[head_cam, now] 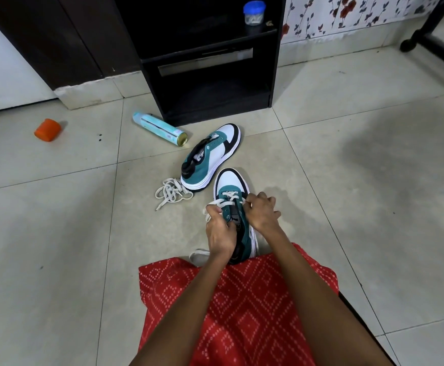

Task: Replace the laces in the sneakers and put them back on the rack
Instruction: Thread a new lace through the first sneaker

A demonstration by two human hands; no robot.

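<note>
Before the black rack (207, 75), on pale floor tiles (347, 154), the near sneaker (231, 182) sits toe-away against the lap, seemingly steadied for threading. The left hand (219, 231) pinches the white lace (222, 202), and the right hand (261, 212) curls on it at the eyelets (the other sneaker (215, 151) and a loose lace (172, 192) wait nearby).

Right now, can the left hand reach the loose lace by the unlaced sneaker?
Probably yes: only bare floor separates the left hand from the loose lace. It is gripping the near sneaker's lace, though, and must let go first.
</note>
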